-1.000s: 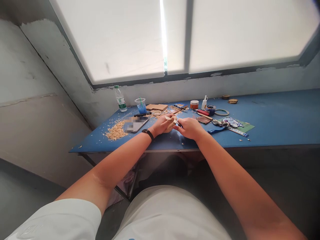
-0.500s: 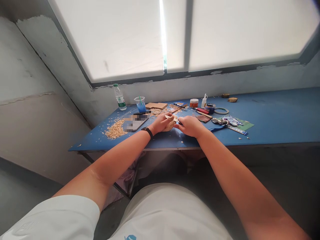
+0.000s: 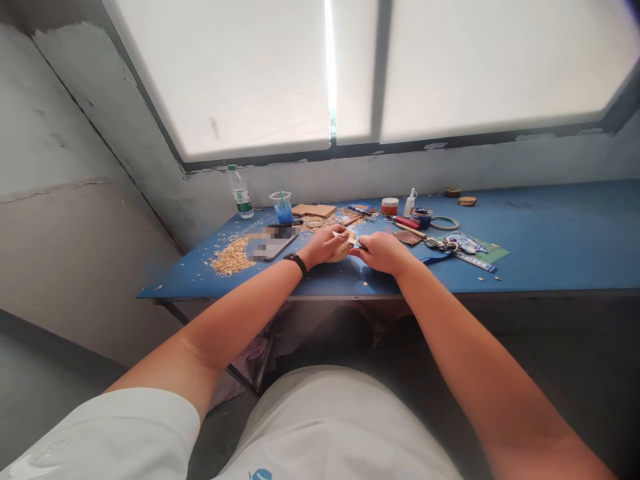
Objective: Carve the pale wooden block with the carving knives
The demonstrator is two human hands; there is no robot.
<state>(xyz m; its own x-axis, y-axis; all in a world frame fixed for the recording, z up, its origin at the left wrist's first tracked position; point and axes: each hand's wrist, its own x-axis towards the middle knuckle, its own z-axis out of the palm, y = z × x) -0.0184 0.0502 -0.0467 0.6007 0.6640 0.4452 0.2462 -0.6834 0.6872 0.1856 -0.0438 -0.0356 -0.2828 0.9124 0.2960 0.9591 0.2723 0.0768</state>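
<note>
1. Head view: the block lies at mid-frame, in the left hand, over the near part of the table; I cannot tell whether it touches the top.
2. Handling: I judge it light, stiff and dry, probably wood, with little slip; any thin edge might chip. I would grip its rounded lower body, clear of the tool.
3. Appearance: tan and rounded, partly covered by the hand. A pale strip shows along its top, blade or shaving I cannot tell.
4. Fingers: left, curled around the block; right hand, folded around the tool's dark handle.
5. Left of centre: shavings, heaped beside the phone.
</note>
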